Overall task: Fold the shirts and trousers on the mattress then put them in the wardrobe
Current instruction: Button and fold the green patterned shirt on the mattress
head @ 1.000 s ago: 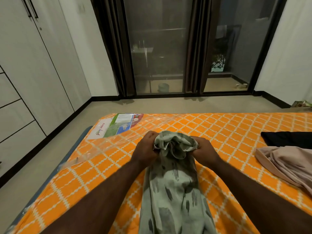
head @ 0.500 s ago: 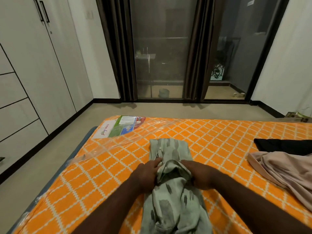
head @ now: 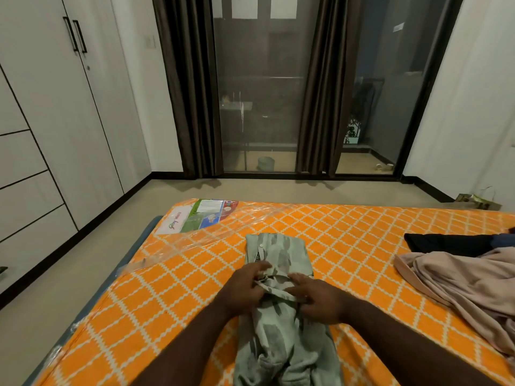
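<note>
1. The green patterned shirt (head: 278, 253) lies lengthwise on the orange mattress (head: 156, 307). Its far part lies flat just beyond the fingertips, and the rest runs back between the two forearms in loose folds.
2. The left hand (head: 243, 288) grasps the shirt. Its fingers (head: 259, 267) curl over the left end of a raised fold, with cloth bunched beneath them.
3. The right hand (head: 319, 302) grasps the same fold at its right end. Its fingers (head: 296, 278) are bent and spread across the cloth, and the folded edge runs under them towards the left hand.
4. The two sets of fingertips point at each other and are close together, with only a narrow band of shirt between them.
5. Well to the right of the right fingers, a pink garment (head: 459, 288) lies crumpled on the mattress.
6. A dark garment (head: 446, 243) lies just past the pink one and touches it.
7. Beyond and to the left of the left fingers, clear plastic wrap (head: 178, 243) lies wrinkled over the mattress corner, with a printed label (head: 206, 215) under it.
8. Far to the left of the left hand, across a strip of beige floor (head: 92, 263), stands the white wardrobe (head: 69, 121) with its doors closed.
9. Straight ahead of both hands, past the mattress edge, dark curtains (head: 192, 93) hang beside glass doors (head: 259, 93).
</note>
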### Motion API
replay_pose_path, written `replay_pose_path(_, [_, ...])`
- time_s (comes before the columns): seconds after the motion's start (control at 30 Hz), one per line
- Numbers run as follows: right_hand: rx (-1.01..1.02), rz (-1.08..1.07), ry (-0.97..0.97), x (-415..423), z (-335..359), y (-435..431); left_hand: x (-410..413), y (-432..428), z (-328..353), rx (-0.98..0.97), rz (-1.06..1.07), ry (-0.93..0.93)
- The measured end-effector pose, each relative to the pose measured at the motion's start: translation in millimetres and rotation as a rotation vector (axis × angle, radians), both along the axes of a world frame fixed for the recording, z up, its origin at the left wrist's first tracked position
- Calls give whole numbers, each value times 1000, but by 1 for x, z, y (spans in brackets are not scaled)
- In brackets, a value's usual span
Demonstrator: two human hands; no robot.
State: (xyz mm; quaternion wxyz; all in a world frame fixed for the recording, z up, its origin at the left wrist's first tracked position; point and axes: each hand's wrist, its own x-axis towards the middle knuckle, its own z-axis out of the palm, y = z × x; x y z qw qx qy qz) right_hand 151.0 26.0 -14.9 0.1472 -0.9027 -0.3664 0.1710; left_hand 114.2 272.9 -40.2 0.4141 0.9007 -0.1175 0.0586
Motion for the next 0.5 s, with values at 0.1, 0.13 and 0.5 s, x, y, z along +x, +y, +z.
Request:
replay_pose_path(0.1, [234, -151, -21, -2, 4, 0, 1, -8, 13, -190, 260, -110])
replay_pose_path(0.13, [327, -229, -59, -1, 3, 1, 2, -9, 15, -183, 341, -154])
replay_pose_path(0.5, [259, -315, -243, 14, -23, 29, 35, -5, -4, -425, 696, 381])
